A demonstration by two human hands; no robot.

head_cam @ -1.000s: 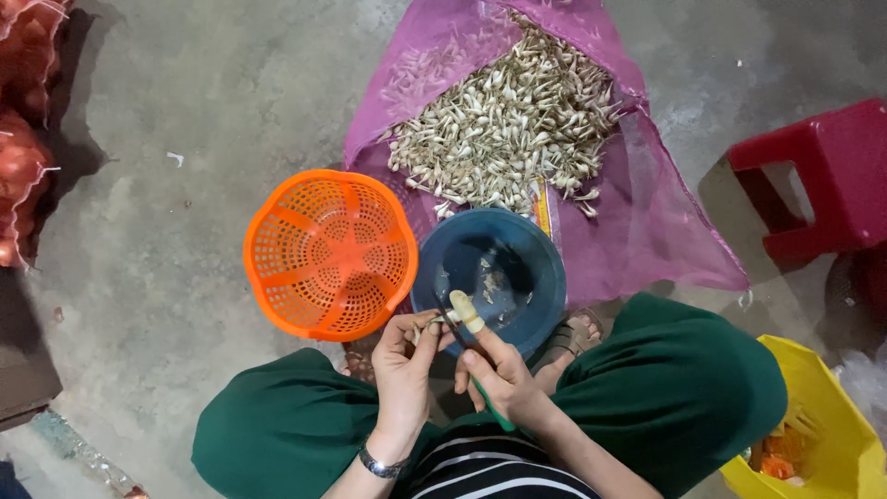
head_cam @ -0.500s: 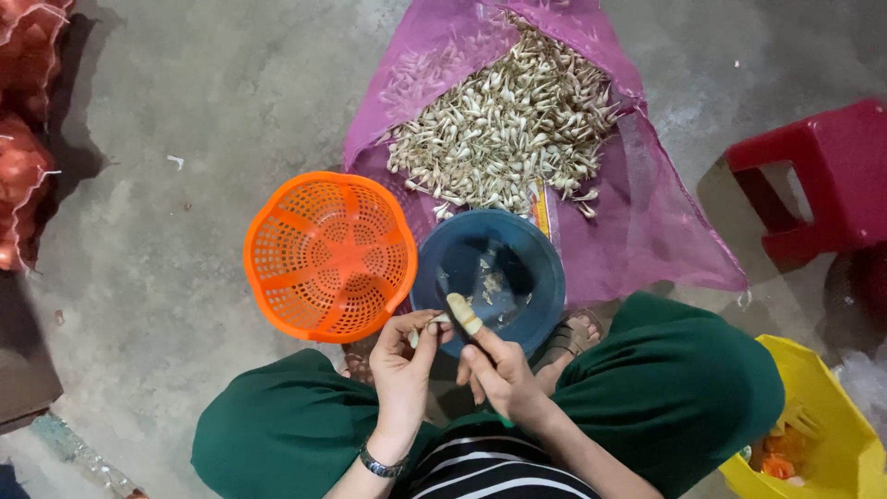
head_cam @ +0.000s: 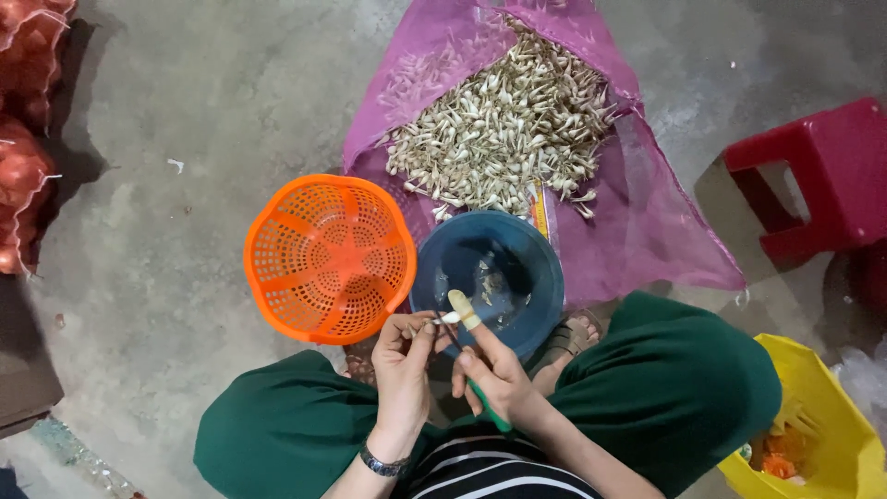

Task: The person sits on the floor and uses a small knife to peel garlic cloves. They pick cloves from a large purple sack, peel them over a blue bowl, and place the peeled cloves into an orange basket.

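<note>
While seated low over concrete floor (head_cam: pixel 185 139), green-clad knees spread to either side. Left hand (head_cam: pixel 404 365) raised palm-inward, wrist banded, fingers (head_cam: pixel 420 325) pinched narrow on small pale garlic clove (head_cam: pixel 450 317). Right hand (head_cam: pixel 494 374) just beside, fingers wrapped round green-handled knife (head_cam: pixel 487 407), taped forefinger extended to touch clove above rim of blue bowl (head_cam: pixel 545 268). Orange perforated basket (head_cam: pixel 328 259) left of bowl, touching it. Red mesh sacks (head_cam: pixel 23 139) at far left. Beyond bowl, heaped cloves (head_cam: pixel 504 129) on purple mesh sack (head_cam: pixel 647 231). Red stool (head_cam: pixel 822 176), yellow container (head_cam: pixel 813 407) at right.
</note>
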